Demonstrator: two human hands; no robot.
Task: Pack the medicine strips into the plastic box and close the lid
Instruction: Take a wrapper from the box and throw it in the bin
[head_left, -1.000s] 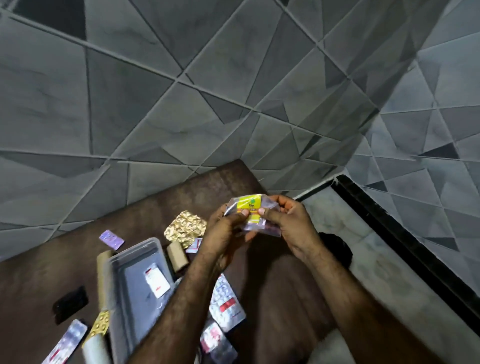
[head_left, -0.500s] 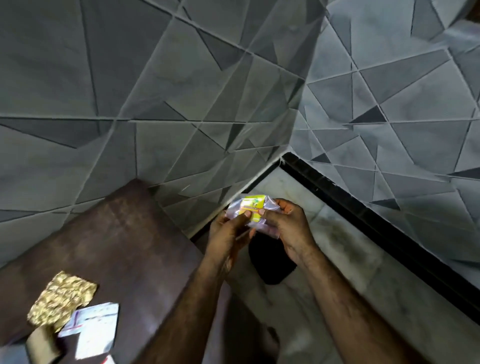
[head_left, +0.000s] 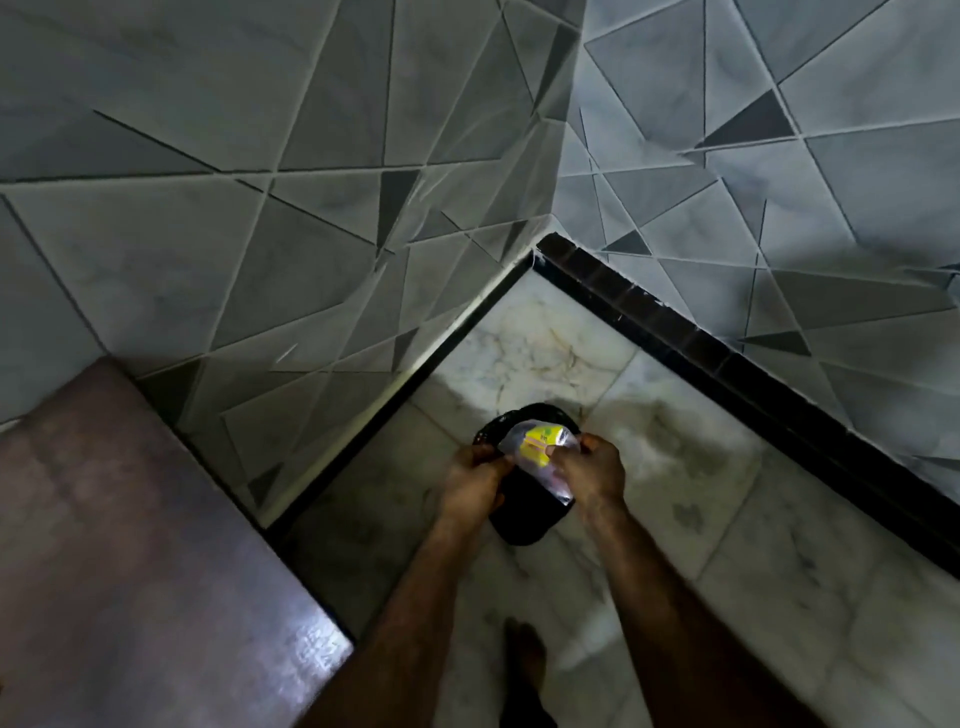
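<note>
Both hands hold a clear pouch (head_left: 540, 460) with a yellow label above a black bin (head_left: 522, 514) on the floor: left hand (head_left: 475, 480) pinches one edge, right hand (head_left: 595, 470) the other; it looks light, crinkly and slippery, best gripped at its edges

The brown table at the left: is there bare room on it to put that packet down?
Yes: the visible brown table top is bare from the tiled wall to its near edge. The crowded spot is where both hands hold the packet over the black bin.
</note>
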